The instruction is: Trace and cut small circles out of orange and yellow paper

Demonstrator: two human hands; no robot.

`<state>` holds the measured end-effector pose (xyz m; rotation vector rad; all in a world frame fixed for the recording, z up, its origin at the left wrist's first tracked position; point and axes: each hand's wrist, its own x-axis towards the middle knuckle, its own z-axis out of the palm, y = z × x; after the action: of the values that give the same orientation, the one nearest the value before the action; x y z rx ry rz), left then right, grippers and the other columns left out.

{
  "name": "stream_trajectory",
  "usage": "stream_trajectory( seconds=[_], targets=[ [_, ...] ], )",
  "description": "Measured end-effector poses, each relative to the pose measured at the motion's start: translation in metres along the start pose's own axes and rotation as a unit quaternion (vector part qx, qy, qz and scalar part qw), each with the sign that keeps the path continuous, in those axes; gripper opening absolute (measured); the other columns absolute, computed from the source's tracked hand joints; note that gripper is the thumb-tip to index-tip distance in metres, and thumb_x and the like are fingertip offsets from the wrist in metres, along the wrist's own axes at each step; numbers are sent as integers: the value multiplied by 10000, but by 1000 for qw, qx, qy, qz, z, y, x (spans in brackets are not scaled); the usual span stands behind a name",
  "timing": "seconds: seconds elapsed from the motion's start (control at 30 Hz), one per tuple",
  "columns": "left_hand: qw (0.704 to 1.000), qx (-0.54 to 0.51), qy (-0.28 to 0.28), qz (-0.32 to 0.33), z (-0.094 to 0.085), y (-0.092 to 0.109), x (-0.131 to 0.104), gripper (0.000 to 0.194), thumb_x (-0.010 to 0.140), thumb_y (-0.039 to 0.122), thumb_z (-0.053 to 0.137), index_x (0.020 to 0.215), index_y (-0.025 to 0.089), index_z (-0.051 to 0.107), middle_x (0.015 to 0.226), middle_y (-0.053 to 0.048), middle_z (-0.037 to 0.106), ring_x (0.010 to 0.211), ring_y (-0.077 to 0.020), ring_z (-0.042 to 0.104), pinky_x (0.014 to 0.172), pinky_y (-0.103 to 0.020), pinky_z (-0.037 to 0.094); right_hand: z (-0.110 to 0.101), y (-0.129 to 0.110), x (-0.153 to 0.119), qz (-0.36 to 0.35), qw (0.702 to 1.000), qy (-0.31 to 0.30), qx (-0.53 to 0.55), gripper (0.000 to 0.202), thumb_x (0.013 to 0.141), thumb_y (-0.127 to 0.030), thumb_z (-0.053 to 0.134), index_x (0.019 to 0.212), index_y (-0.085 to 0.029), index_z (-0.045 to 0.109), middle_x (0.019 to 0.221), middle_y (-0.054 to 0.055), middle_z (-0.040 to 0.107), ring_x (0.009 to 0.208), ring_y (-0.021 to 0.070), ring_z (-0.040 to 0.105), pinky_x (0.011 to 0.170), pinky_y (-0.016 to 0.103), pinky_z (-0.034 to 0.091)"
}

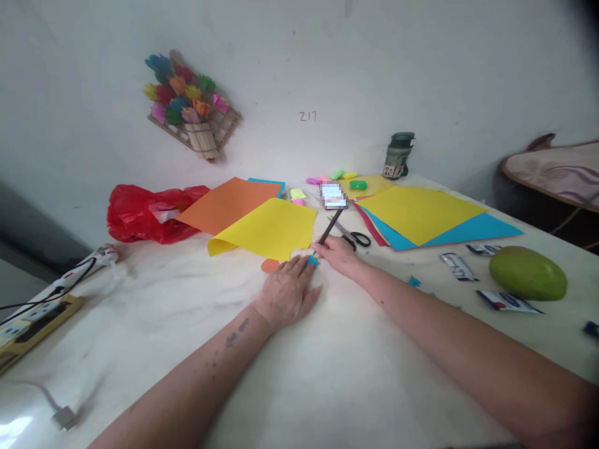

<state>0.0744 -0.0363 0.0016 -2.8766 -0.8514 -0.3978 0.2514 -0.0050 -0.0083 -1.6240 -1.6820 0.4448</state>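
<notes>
My right hand (340, 254) is closed around a dark pencil (331, 226), tilted with its upper end pointing away from me. The pencil's lower end is close to a small blue cutout (313, 261), and I cannot tell whether it touches. Flat on the table, my left hand (286, 292) has its fingers stretched out, the tips resting at the cutout's edge. An orange paper disc (269, 266) lies just left of those fingertips. Beyond both hands spreads a yellow sheet (271, 226) with a curled left edge. Black-handled scissors (359, 239) lie beyond my right hand.
An orange sheet (229, 206) and red plastic bag (140, 215) lie back left; yellow (421, 209) and blue sheets (477, 232) back right. A phone (334, 195), bottle (397, 157), green mango (528, 273), small packets (508, 302), blue scraps (414, 281) and power strip (42, 321) surround the work.
</notes>
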Motion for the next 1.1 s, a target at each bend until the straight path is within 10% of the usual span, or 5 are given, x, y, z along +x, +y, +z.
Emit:
stream_trajectory(
  seconds=[0.63, 1.1],
  targets=[
    [1000, 1, -4, -1, 2, -1, -1, 534, 854, 408, 329, 1262, 75, 412, 1300, -169, 438, 1227, -282, 367, 987, -451, 329, 1, 1, 0, 6, 999, 0, 32, 170, 786, -320, 505, 789, -180, 601, 672, 10, 666, 630, 135, 625, 598, 217, 420],
    [1000, 5, -9, -6, 0, 0, 0, 526, 852, 407, 337, 1253, 79, 428, 1300, -166, 443, 1230, -279, 365, 986, -455, 331, -4, -4, -8, -19, 990, 111, -80, 208, 822, -339, 467, 817, -200, 622, 593, -3, 671, 654, 165, 630, 648, 254, 410]
  ],
)
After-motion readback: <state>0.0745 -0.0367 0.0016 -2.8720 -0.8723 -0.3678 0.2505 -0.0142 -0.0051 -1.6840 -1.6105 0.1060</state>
